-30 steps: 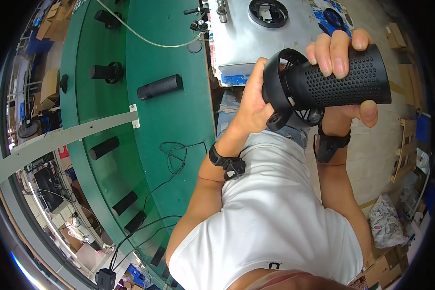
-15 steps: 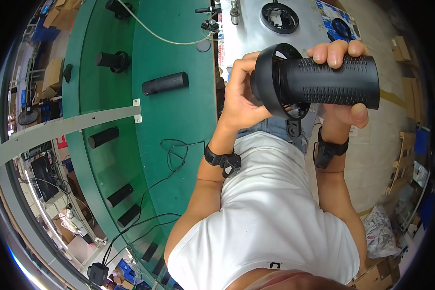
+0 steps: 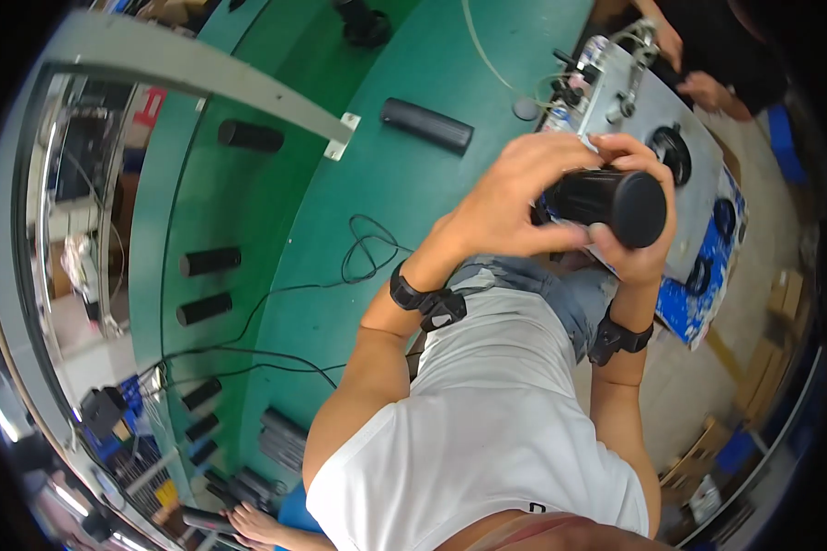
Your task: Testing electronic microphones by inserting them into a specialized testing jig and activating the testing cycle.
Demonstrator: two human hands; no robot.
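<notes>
Between my two hands is a black cylinder (image 3: 597,197), its flat round end turned toward me. My left hand (image 3: 519,193) wraps around its left part, fingers over the top and thumb along the lower side. My right hand (image 3: 648,174) curls around the end on the right, thumb underneath. The wide ring at the cylinder's other end, plain a moment ago, is mostly hidden behind my left hand. Nearest on the green bench (image 3: 331,285) lies another black cylinder (image 3: 427,126).
Several black cylinders stand along the green ledge (image 3: 165,239) at left. A grey bar (image 3: 248,87) crosses above it. Thin black cable (image 3: 368,262) loops over the bench. Right: metal table (image 3: 708,151) with a round black part (image 3: 671,154). Other people's hands (image 3: 708,92) show upper right and lower left (image 3: 257,525).
My view has turned toward the left bench. The cylinder has swung from lying sideways to pointing its end at me. My left hand has shifted from the ring side onto its body.
</notes>
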